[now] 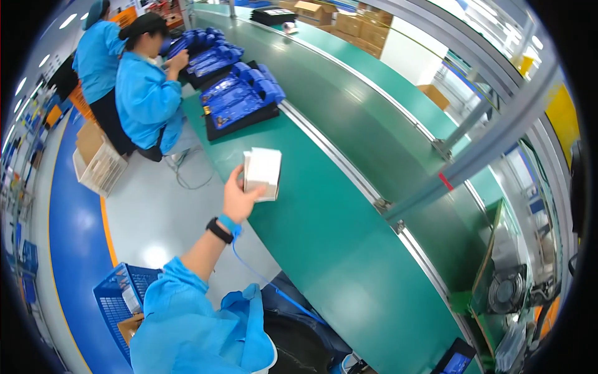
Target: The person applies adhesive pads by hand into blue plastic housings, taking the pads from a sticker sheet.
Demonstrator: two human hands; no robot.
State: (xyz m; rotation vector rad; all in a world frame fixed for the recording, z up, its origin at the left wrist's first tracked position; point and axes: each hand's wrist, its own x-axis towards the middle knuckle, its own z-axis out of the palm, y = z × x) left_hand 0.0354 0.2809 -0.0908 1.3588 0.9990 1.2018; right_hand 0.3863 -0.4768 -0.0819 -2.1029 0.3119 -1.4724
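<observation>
My left hand (240, 194) is raised over the near edge of the green work surface (311, 249), with its fingers closed round a small bundle of white cartons or cards (263, 171). Several pale layers show in the bundle; their exact kind is too blurred to tell. The thumb presses on the near side and the fingers wrap the left side. On that wrist sit a black band (220, 230) and a blue strap (230, 225) with a blue cord running down to the right. My right hand is out of view.
Black trays with blue-wrapped parts (233, 103) line the far left of the bench. Two people in blue work there. A conveyor belt (349, 118) and metal frame (479, 143) run along the right. A blue crate (115, 299) stands at lower left, a dark tray (458, 358) at lower right.
</observation>
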